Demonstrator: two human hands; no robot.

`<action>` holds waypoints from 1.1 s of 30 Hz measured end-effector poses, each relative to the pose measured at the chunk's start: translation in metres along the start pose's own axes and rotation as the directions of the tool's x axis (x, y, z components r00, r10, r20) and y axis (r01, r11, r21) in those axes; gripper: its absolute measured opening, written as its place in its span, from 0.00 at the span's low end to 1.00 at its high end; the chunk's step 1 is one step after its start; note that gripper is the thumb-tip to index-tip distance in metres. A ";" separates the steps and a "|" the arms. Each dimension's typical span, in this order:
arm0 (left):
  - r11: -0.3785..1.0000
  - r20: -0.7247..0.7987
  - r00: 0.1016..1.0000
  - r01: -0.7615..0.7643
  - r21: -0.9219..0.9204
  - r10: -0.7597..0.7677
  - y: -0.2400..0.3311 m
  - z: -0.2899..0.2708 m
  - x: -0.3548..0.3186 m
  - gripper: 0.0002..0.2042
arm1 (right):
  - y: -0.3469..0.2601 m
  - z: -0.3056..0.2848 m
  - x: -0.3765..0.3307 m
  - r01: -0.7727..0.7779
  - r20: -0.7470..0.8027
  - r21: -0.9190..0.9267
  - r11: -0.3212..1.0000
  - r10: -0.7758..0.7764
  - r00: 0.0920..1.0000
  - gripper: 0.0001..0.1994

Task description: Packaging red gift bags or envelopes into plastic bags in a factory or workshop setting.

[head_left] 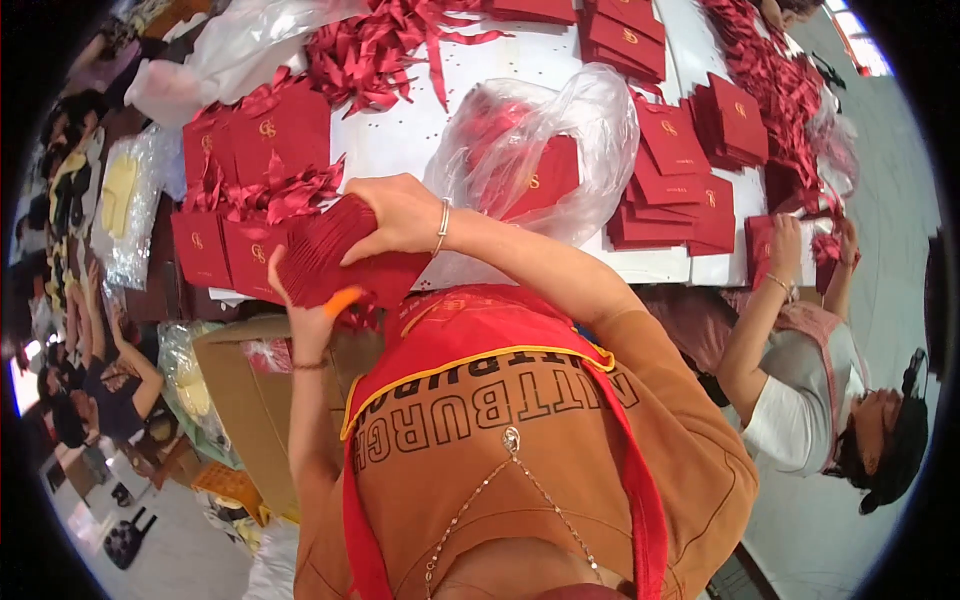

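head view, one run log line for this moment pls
left hand: under red card stack | right hand: on top | table: ribbons

White table (400,140) across the upper frame, pale grey floor (890,200) at right and lower left, bright window (858,40) at upper right, brown carton (255,400) at left centre.

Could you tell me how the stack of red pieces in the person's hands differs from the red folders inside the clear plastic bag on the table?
The stack of red pieces is gripped by the right hand and left hand, above the table edge; the bagged folders lie untouched on the white table. The stack is bare and fanned; the folders sit behind clear plastic. Both are dark red.
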State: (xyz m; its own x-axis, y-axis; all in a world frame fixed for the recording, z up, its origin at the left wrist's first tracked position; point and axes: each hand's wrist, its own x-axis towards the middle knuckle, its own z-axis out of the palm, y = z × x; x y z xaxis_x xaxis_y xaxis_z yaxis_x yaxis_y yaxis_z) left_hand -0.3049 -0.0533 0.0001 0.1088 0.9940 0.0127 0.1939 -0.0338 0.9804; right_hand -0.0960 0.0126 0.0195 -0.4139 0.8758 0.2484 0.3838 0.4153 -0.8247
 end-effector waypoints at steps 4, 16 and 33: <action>1.000 0.139 0.990 0.025 0.015 -0.027 0.093 -0.034 0.015 0.51 | -0.029 -0.030 0.006 0.218 0.013 -0.061 0.974 -0.217 0.976 0.24; 0.604 0.151 0.798 -0.551 0.576 0.584 0.143 0.023 -0.005 0.55 | -0.102 -0.068 -0.009 0.528 -0.165 -0.304 0.793 -0.589 0.791 0.15; 0.735 0.135 0.915 -0.388 0.556 0.381 0.146 0.062 0.023 0.26 | -0.095 -0.110 -0.040 0.332 -0.261 -0.386 0.861 -0.447 0.856 0.27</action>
State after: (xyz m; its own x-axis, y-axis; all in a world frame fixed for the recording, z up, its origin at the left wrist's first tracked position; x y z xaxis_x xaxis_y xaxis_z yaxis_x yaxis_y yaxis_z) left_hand -0.2140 -0.0420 0.1310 0.3048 0.8822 0.3589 0.6422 -0.4686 0.6066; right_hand -0.0247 -0.0349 0.1441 -0.3106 0.6281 0.7135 0.5112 0.7432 -0.4317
